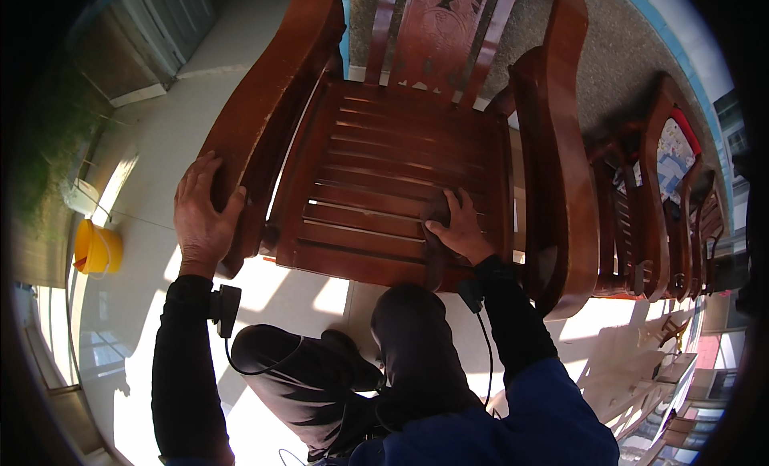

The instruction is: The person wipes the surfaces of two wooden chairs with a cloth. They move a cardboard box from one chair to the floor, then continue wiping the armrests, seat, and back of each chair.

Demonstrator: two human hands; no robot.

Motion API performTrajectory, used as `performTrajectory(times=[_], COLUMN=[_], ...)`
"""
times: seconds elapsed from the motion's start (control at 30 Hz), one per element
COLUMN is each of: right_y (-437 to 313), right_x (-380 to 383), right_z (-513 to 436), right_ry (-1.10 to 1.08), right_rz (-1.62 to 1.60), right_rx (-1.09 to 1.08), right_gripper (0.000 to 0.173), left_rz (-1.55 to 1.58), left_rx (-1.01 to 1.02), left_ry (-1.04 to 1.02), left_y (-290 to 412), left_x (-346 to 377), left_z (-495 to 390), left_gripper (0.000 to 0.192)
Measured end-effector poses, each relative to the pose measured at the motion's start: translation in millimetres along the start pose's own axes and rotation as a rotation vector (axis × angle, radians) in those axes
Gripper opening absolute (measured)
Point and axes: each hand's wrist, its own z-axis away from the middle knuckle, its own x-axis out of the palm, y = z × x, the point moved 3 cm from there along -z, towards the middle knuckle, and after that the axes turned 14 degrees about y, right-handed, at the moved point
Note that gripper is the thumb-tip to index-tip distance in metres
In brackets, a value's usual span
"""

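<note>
Before me stands a dark red wooden armchair [372, 226] with a slatted seat and a carved back panel [441, 30]. My left hand [204, 211] grips the front end of its left armrest [255, 124]; the thumb lies apart from the fingers, on the inner side. Over the right front part of the seat slats is my right hand [462, 229], with thumb and fingers apart and the fingers bent. I see no object in it. A dark patch beside it looks like a shadow. The right armrest [568, 166] is to the right of this hand.
More wooden chairs [655, 238] line the wall at right, one with a patterned cushion [667, 157]. A yellow bucket [99, 247] and a white container [82, 196] stand at far left. Cables [489, 358] hang from devices on my wrists. Sunlit tiles [282, 292] are below.
</note>
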Motion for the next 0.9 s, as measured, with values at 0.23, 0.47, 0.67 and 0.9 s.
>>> performTrajectory(times=[0.23,0.47,0.67,0.9], right_y=[-34.1,42.8,60.0,56.5], right_x=[23.0,-18.0,-38.3,-42.7], right_z=[-2.0,29.2,43.6,45.9], right_ry=[-0.179,0.081,0.141,-0.058], right_rz=[-0.084,0.032,0.110,0.287], right_rx=[-0.321,-0.083,-0.111,-0.129], right_gripper=[0.069,0.065,0.079,0.105], left_rz=[0.026,0.004,-0.014,0.001], left_rx=[-0.026,-0.026,-0.056,-0.139], left_ry=[0.001,0.003,-0.013,-0.011], left_y=[4.0,0.1,2.0,11.5], left_x=[-3.2,-0.3,-1.3,-10.2], left_z=[-0.9,1.3,0.8,1.9], left_gripper=[0.056,0.054,0.054,0.056])
